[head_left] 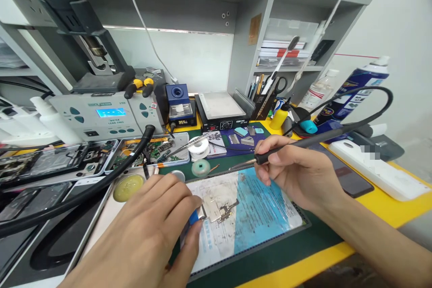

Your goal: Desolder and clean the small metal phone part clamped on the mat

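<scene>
My left hand (pixel 148 229) grips a blue-handled tool (pixel 193 217) whose metal end touches a small circuit board (pixel 219 207). The board lies on a worn blue and white work mat (pixel 263 216). My right hand (pixel 297 171) holds a black soldering iron (pixel 303 143) like a pen. Its tip (pixel 236 166) points left and hovers above the mat, a little behind the board. A black cable arcs from the iron up to the right.
A soldering station (pixel 104 117), a small blue unit (pixel 180 105) and a hot plate (pixel 221 110) stand at the back. Trays of phone parts (pixel 151 150), solder wire (pixel 199 146), a flux tin (pixel 128 186) and a black hose (pixel 84 193) lie left. A spray can (pixel 357 87) and white power strip (pixel 378 168) are right.
</scene>
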{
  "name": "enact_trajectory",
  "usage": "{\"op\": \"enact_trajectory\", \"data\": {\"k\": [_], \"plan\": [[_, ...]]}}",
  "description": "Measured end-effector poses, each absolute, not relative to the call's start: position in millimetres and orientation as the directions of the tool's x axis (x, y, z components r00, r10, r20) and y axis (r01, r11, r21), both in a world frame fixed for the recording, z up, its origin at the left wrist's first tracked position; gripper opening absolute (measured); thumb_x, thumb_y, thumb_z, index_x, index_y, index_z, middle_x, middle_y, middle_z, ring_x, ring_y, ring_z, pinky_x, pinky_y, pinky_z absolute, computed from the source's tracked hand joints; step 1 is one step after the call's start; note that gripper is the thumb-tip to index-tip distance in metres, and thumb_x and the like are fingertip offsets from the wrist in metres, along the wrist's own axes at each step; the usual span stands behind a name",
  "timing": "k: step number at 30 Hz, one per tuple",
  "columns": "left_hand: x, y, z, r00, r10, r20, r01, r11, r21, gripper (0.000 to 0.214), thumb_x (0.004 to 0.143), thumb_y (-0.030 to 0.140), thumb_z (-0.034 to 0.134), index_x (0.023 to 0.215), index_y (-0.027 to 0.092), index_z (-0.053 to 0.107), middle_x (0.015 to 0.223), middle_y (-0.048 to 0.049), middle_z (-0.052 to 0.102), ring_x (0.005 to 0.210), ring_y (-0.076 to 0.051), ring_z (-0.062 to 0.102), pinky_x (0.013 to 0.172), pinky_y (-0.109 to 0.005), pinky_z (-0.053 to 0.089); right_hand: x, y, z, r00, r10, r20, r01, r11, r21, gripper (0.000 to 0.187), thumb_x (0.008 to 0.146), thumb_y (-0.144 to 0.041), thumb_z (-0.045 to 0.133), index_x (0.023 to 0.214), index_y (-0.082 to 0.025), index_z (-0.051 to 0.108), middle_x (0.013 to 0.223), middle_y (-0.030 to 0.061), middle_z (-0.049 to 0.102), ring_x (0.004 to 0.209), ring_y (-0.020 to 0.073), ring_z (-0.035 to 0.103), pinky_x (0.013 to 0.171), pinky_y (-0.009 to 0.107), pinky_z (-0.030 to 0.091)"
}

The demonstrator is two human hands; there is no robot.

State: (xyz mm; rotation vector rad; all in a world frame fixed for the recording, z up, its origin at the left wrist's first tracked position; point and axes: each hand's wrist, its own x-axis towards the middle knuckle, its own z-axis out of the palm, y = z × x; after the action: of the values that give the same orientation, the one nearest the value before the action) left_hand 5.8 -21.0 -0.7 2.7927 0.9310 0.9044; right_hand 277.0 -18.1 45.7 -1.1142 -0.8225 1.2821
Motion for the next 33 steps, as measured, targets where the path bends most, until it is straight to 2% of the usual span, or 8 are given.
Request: {"op": "enact_trajectory", "data": {"k": [4, 7, 11, 15, 18, 23, 28, 33], "plan": [[6.6, -20.4, 0.6, 0.655, 0.551, 0.517, 0.526, -0.824, 0.211, 0.012, 0.101, 0.018, 0.054, 0.105, 0.024, 0.063, 0.100, -0.0007, 0.064, 0.099, -0.020, 0.054, 0.102, -0.038, 0.036, 277.5, -16.4, 43.3, 0.135, 0.989, -0.061, -0.271, -0.022, -0.962, 0.007, 0.058, -0.019, 0.075, 0.061, -0.020, 0.081, 0.049, 0.0007, 0.062, 0.041, 0.0157, 0.061, 0.043, 0.027, 0.048], [9.1, -19.8, 5.4, 0.671, 0.530, 0.519, 0.527, -0.833, 0.169, 0.008, 0.100, 0.018, 0.056, 0.100, 0.023, 0.062, 0.098, -0.0017, 0.064, 0.096, -0.020, 0.055, 0.096, -0.037, 0.038, 277.2, -14.4, 39.6, 0.140, 0.990, -0.031, -0.230, 0.002, -0.973, 0.003, 0.064, -0.021, 0.082, 0.067, -0.019, 0.081, 0.046, 0.0000, 0.063, 0.036, 0.0153, 0.060, 0.038, 0.025, 0.048], [8.8, -21.9, 8.4, 0.670, 0.550, 0.499, 0.540, -0.822, 0.181, 0.007, 0.101, 0.019, 0.055, 0.098, 0.023, 0.060, 0.098, -0.0016, 0.064, 0.094, -0.020, 0.055, 0.095, -0.039, 0.038, 280.1, -10.7, 36.8, 0.107, 0.988, -0.108, -0.210, -0.084, -0.974, 0.018, 0.071, -0.032, 0.091, 0.075, -0.017, 0.081, 0.053, 0.0002, 0.067, 0.035, 0.0131, 0.058, 0.030, 0.021, 0.045], [5.2, -26.3, 6.1, 0.666, 0.586, 0.461, 0.561, -0.801, 0.208, 0.008, 0.103, 0.019, 0.052, 0.097, 0.023, 0.056, 0.103, -0.0001, 0.064, 0.100, -0.020, 0.053, 0.108, -0.042, 0.035, 287.7, -5.4, 38.2, 0.047, 0.983, -0.177, -0.196, -0.164, -0.967, 0.029, 0.067, -0.033, 0.095, 0.086, -0.014, 0.083, 0.060, 0.0014, 0.070, 0.041, 0.0142, 0.063, 0.029, 0.020, 0.048], [5.1, -27.1, 5.9, 0.677, 0.563, 0.474, 0.552, -0.814, 0.178, 0.008, 0.102, 0.019, 0.054, 0.096, 0.023, 0.057, 0.101, -0.0007, 0.064, 0.098, -0.020, 0.054, 0.105, -0.042, 0.036, 290.5, -2.4, 37.5, 0.032, 0.983, -0.179, -0.162, -0.171, -0.972, 0.029, 0.063, -0.030, 0.098, 0.078, -0.014, 0.080, 0.059, 0.0025, 0.071, 0.039, 0.0144, 0.062, 0.029, 0.021, 0.049], [10.2, -23.2, 10.1, 0.657, 0.571, 0.492, 0.563, -0.806, 0.184, 0.008, 0.101, 0.020, 0.055, 0.094, 0.023, 0.058, 0.101, -0.0008, 0.066, 0.096, -0.020, 0.057, 0.099, -0.041, 0.039, 284.6, -3.3, 29.8, 0.113, 0.992, -0.063, -0.093, -0.052, -0.994, 0.034, 0.061, -0.028, 0.101, 0.058, -0.017, 0.069, 0.047, -0.0001, 0.064, 0.036, 0.0141, 0.059, 0.029, 0.020, 0.048], [12.4, -20.4, 16.6, 0.667, 0.529, 0.525, 0.521, -0.835, 0.179, 0.013, 0.098, 0.018, 0.056, 0.086, 0.023, 0.058, 0.091, -0.0028, 0.068, 0.086, -0.021, 0.060, 0.083, -0.039, 0.044, 280.5, -7.1, 24.1, 0.162, 0.986, 0.037, -0.013, 0.039, -0.999, 0.029, 0.070, -0.040, 0.098, 0.077, -0.019, 0.079, 0.053, 0.0001, 0.069, 0.034, 0.0144, 0.059, 0.028, 0.021, 0.045], [11.1, -21.8, 13.6, 0.658, 0.533, 0.531, 0.535, -0.828, 0.168, 0.012, 0.098, 0.018, 0.055, 0.090, 0.023, 0.061, 0.094, -0.0024, 0.068, 0.088, -0.020, 0.060, 0.090, -0.039, 0.046, 280.7, -6.0, 19.6, 0.137, 0.988, 0.073, 0.035, 0.069, -0.997, 0.027, 0.075, -0.042, 0.094, 0.081, -0.018, 0.081, 0.061, 0.0031, 0.073, 0.039, 0.0149, 0.061, 0.031, 0.023, 0.047]]}}
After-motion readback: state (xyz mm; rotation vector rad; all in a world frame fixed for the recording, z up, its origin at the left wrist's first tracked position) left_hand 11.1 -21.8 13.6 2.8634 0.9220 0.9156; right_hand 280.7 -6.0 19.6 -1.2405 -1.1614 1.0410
